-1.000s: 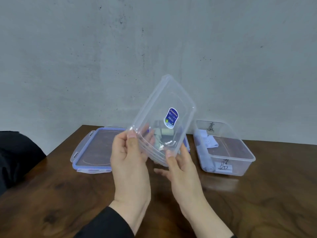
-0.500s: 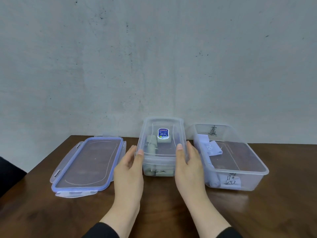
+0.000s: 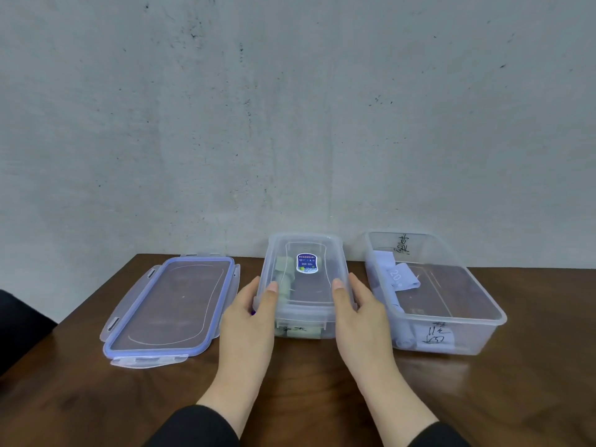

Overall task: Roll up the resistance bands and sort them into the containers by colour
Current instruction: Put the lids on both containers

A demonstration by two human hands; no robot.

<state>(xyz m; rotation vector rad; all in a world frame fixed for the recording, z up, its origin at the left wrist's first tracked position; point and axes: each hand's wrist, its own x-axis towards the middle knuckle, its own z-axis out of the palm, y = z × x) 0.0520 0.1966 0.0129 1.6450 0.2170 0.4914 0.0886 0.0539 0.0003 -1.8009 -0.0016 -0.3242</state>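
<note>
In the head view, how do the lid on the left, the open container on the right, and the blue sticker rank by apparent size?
1. open container and lid: they look alike, so I do not rank them.
2. blue sticker: clearly smallest.

A blue and white sticker (image 3: 307, 262) sits on the upturned base of the inverted clear container (image 3: 304, 285) in the middle, its print too small to read. In the open clear container (image 3: 432, 295) on the right, the number "20" is printed on a pale lavender resistance band (image 3: 401, 276). That container also carries black handwritten characters on its far wall (image 3: 402, 243) and on a paper label (image 3: 435, 336) at its near wall; neither can be made out.
</note>
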